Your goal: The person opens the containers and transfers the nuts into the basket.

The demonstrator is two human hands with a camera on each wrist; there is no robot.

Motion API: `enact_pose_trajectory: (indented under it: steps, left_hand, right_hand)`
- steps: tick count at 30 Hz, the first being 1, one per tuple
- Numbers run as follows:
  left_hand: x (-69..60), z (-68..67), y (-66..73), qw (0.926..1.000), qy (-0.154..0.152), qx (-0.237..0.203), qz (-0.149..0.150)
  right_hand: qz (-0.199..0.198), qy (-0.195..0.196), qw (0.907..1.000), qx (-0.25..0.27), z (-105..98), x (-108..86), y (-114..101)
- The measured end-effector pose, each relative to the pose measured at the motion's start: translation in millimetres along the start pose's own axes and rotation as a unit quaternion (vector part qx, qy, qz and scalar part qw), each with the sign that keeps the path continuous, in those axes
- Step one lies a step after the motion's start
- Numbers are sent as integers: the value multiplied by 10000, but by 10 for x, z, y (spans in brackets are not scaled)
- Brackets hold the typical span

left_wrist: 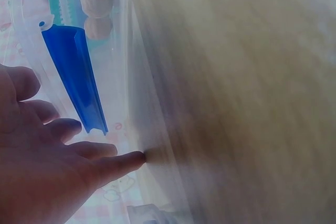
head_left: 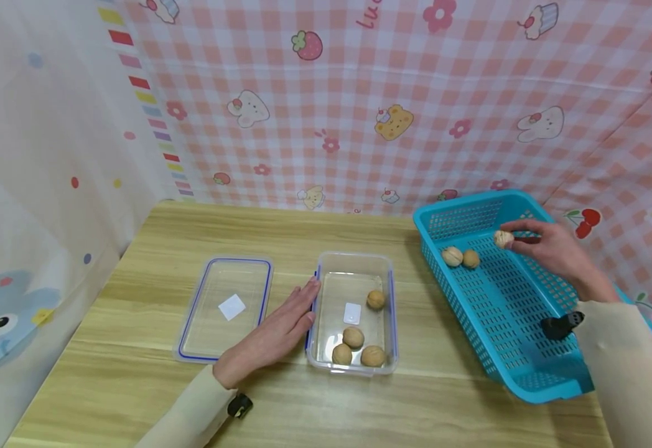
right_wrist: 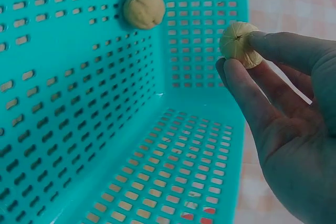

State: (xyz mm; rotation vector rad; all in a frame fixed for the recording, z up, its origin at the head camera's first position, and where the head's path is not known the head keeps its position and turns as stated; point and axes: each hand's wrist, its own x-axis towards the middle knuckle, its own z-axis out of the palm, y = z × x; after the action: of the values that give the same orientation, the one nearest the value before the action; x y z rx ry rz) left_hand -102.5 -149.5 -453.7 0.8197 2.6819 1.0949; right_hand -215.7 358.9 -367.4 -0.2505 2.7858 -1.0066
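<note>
Between thumb and fingers my right hand [head_left: 555, 252] pinches a walnut [right_wrist: 240, 44], held over the blue plastic basket [head_left: 496, 361]. Two more walnuts [head_left: 461, 257] lie together on the basket's floor, left of that hand. My left hand [head_left: 275, 330] rests against the left side of a clear plastic box [head_left: 354, 261], its fingers fairly straight. Inside the box, several walnuts [head_left: 373, 356] sit mostly near the front, with one walnut [head_left: 376, 300] farther back at the right. In the left wrist view, the blue locking flap [left_wrist: 76, 77] of the box shows beside the fingers.
A clear lid [head_left: 225, 336] with a blue seal lies flat left of the box. The wooden table [head_left: 354, 410] bears everything. A pink checked cloth [head_left: 354, 168] hangs behind, and a pale patterned cloth [head_left: 51, 155] hangs at the left.
</note>
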Motion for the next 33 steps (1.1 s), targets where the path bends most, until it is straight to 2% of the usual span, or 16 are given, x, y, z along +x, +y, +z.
enact_pose_trajectory:
  steps: [6,15,24,33]
  left_hand:
    - [11,4,-6,10000,-9,28,66]
    - [14,-5,7,10000,-16,51,47]
    - [4,-4,7,9999,-61,12,-99]
    - [4,0,3,10000,-38,14,-80]
  right_hand:
    - [216,-358,9991,36,49,65,89]
    - [521,-606,9966,-184,107,124,119]
    - [459,-774,9954,-341,186,185,205]
    - [422,-816,9946,-476,263,218,212]
